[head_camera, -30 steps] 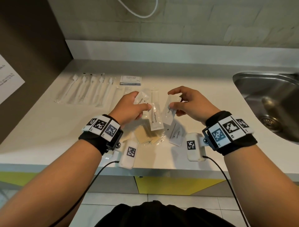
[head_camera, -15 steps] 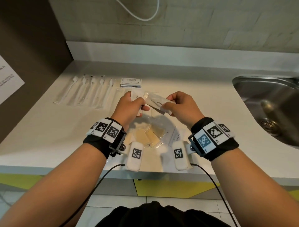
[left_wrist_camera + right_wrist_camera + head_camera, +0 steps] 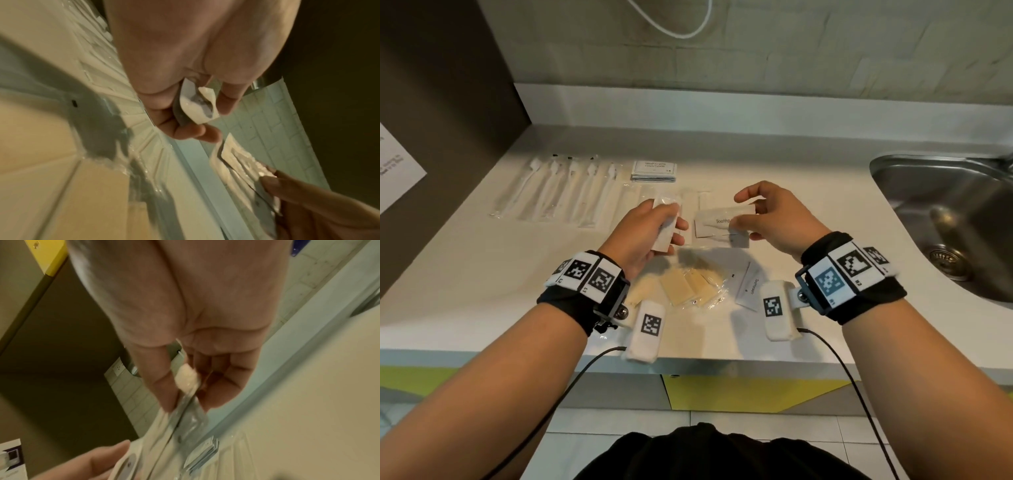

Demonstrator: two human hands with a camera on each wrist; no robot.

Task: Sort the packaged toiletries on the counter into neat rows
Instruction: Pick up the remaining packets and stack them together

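Hands separating since a moment ago: left hand now gripping one toothpaste sachet, right hand pinching another, both above table centre; toothbrush row waiting at ten o'clock.

White surface, wall at the far edge, steel sink let into its right end; far left, a row of wrapped toothbrushes side by side, handles toward the near edge; just right of them, a small stack of shampoo sachets; near centre, a loose cluster of tan soap bars in clear wrap; just right of that cluster, a white toothpaste sachet lying flat.
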